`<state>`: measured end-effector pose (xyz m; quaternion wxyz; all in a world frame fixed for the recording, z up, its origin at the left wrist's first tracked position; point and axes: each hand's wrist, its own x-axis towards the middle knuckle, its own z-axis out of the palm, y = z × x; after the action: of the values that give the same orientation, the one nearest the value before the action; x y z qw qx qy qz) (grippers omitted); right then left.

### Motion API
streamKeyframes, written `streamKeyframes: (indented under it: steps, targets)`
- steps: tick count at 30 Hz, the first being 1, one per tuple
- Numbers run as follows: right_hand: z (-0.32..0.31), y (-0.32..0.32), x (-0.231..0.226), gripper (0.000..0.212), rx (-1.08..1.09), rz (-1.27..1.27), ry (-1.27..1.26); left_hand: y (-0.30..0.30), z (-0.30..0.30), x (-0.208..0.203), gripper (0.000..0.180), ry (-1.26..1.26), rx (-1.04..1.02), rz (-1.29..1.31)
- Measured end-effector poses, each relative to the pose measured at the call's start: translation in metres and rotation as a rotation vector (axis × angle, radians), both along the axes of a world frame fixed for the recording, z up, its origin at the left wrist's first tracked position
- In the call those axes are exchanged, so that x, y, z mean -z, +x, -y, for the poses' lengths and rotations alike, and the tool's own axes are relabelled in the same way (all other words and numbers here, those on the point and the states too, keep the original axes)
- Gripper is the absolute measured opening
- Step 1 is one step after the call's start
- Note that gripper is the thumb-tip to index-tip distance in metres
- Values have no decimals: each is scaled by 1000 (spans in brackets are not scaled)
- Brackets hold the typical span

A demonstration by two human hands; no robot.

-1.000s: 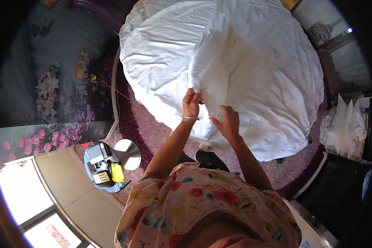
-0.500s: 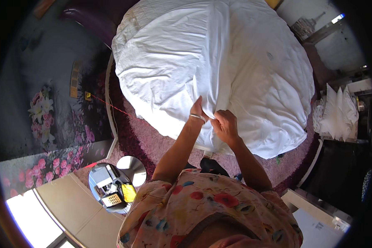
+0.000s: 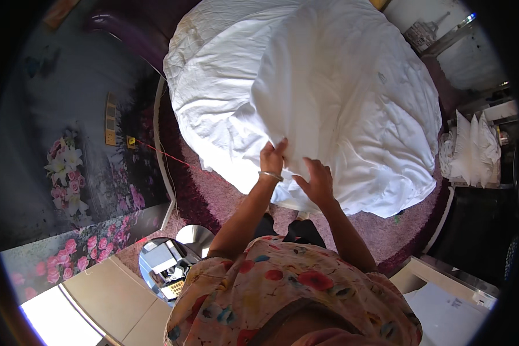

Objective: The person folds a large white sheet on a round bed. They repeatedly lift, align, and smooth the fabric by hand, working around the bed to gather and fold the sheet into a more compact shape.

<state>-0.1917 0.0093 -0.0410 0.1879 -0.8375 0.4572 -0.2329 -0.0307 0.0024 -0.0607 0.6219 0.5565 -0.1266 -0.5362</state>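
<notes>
White sheet [image 3: 314, 104] in left grip [image 3: 272, 158]

We can't read any text or numbers. Candidates only:
- 4 o'clock: small dark marks [image 3: 457, 303] on the white panel [image 3: 438, 320]; we can't tell if they're letters.
- 7 o'clock: keypad [image 3: 173, 290] with yellowish keys on the round table [image 3: 146, 270]; any key digits are too small for us.
- Between 1 and 2 o'clock: faint grey mark [image 3: 382, 76] on the white sheet [image 3: 328, 104]; we can't tell if it's a label.
</notes>
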Motion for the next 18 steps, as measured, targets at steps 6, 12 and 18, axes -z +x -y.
streamKeyframes:
  steps: [6,12,18]
  targets:
    - [23,55,0,62,-2,4,-132,-6,-10,31,20,-63,9,-23]
    - [31,50,-5,38,-9,14,-153,-5,-4,25,26,3,13,-342]
    - [29,31,-49,21,-81,108,-172,27,39,58,37,-226,-241,-855]
